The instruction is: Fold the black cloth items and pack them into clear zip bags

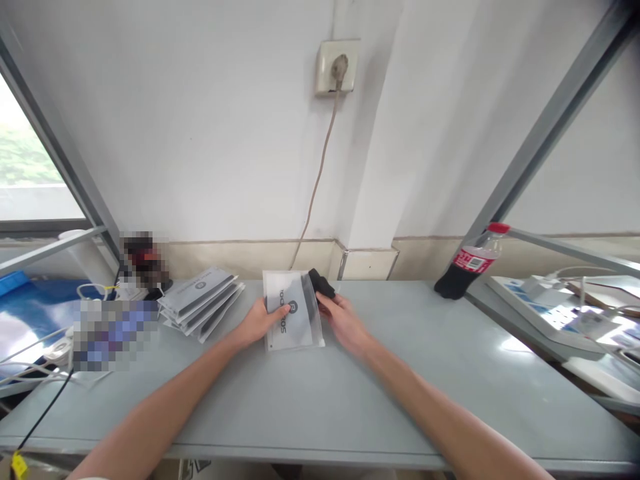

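Observation:
A clear zip bag (pixel 300 327) with a grey printed panel and dark lettering is held up over the table in front of me. My left hand (pixel 257 323) grips its left edge, thumb across the front. My right hand (pixel 344 321) is closed on a black, soft-looking item (pixel 321 283) at the bag's upper right edge; how much of the item is inside the bag I cannot tell. Left of my hands lies a fanned stack of similar grey and clear packets (pixel 200 300).
A cola bottle (pixel 470 263) with a red cap stands at the back right of the grey table (pixel 300 413). White cables and a blue sheet (pixel 35 313) lie at the left. Papers and white devices (pixel 550 313) are beyond the right edge. A cord hangs from the wall socket (pixel 337 68).

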`<state>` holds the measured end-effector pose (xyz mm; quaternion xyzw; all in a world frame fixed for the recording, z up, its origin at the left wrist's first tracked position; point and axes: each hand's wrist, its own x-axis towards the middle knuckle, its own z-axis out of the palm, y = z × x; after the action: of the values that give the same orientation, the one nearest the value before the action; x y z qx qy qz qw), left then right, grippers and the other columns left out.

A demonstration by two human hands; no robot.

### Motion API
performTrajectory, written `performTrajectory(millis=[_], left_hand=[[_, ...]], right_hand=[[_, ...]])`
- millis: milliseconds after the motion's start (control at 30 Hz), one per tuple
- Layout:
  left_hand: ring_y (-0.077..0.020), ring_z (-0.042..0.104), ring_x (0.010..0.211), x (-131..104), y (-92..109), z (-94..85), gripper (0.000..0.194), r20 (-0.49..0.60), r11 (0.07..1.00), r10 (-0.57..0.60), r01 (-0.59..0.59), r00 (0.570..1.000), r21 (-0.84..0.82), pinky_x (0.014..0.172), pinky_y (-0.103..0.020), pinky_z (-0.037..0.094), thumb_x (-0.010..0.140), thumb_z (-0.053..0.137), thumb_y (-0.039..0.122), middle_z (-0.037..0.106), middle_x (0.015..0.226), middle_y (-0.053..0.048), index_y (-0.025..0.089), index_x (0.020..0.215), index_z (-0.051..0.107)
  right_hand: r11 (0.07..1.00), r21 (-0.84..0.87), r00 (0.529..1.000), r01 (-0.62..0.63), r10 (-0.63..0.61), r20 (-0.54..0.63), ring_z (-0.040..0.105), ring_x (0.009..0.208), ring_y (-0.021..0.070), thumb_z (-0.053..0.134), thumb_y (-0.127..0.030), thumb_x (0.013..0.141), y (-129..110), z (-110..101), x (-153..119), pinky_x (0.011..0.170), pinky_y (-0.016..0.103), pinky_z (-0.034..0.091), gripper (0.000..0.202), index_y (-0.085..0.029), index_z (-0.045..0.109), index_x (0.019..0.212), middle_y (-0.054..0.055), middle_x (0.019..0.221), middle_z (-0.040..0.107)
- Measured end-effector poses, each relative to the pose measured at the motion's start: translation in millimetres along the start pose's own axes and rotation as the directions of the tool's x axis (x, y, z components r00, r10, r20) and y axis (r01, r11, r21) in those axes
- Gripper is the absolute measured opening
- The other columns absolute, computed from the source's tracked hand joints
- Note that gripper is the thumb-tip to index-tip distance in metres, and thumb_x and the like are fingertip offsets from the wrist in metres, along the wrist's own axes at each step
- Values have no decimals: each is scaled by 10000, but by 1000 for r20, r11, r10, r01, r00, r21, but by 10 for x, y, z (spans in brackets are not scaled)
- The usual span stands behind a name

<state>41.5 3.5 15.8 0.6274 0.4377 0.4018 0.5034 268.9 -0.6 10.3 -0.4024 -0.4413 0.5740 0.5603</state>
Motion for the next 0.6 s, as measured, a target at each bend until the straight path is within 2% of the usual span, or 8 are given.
performTrajectory(millis=[67,200,267,367,433,533,600], left_hand=[[-278,743,1012,0,-18,-13,485,-1,998,-27,27,1000,-57,852,-362,597,836,815,569,788,1122,-125,156,1079,743],[-285,736,1066,4,-53,4,536,3,980,-68,67,998,-185,904,-373,595,835,813,590,768,1201,-144,153,1135,735],[-281,740,1054,10,-66,25,563,-43,970,-96,84,994,-227,885,-367,600,842,788,628,768,1202,-140,162,1151,720],[-270,749,1015,20,-71,47,603,-172,963,-114,66,979,-262,843,-348,603,857,725,701,785,1148,-116,191,1178,699],[-269,750,1019,22,-68,56,610,-197,959,-98,39,976,-282,867,-351,599,882,671,730,792,1129,-109,202,1187,702],[-278,751,1034,22,-79,75,596,-156,945,-72,18,985,-326,918,-378,592,922,610,736,794,1131,-119,203,1164,724],[-288,749,1053,22,-97,95,587,-140,934,-63,9,988,-357,939,-403,589,943,583,729,794,1129,-129,202,1157,733]], right_hand=[[985,152,992,-80,63,110,685,925,240,867,-444,788,-26,30,-30,897,392,537,327,-254,760,1032,51,996,774],[951,236,968,-201,155,197,718,930,250,871,-346,812,-69,35,-79,888,397,575,311,-206,751,1062,88,1002,786],[935,253,956,-247,194,219,730,918,250,862,-348,830,-67,27,-102,873,405,594,312,-199,739,1074,93,998,786],[916,265,936,-301,230,268,738,976,259,859,-367,840,-19,44,-130,907,428,605,374,-214,715,1149,90,1055,785],[916,284,945,-284,219,241,733,1040,271,863,-358,831,33,71,-129,939,443,603,439,-236,691,1215,85,1098,784],[924,319,977,-208,183,107,725,1098,295,858,-343,816,92,97,-102,947,460,604,481,-254,674,1252,83,1110,788],[930,324,985,-175,165,60,721,1121,309,842,-364,823,94,98,-95,937,467,609,456,-250,683,1234,91,1123,788]])
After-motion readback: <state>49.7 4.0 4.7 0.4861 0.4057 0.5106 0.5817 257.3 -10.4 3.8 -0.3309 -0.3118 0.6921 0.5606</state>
